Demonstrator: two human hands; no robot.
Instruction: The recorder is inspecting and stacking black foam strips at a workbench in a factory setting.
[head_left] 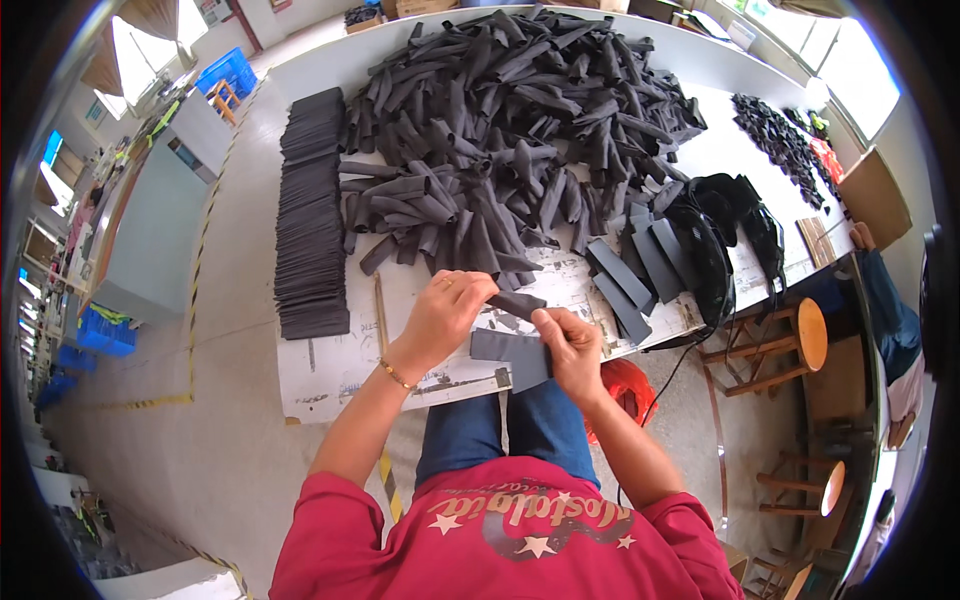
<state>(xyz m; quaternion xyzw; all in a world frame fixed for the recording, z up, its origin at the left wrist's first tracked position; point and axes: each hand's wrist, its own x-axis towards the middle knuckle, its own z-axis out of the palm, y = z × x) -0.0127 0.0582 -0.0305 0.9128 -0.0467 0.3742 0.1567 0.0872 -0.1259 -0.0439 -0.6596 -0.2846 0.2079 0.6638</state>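
My left hand pinches the left end of a dark grey fabric tube above the table's front edge. My right hand has its thumb and fingers closed on the tube's other end. Two flat grey strips show just below, reaching under my right hand; whether that hand also grips them I cannot tell. A large heap of similar dark tubes covers the middle and back of the table. Left of the heap stands a long, neat stack of flat dark pieces.
Loose grey strips lie to the right, beside a shiny black bag-like bundle with a cord hanging down. Small dark pieces are scattered at the far right. Wooden stools and a red plastic bag stand below the table.
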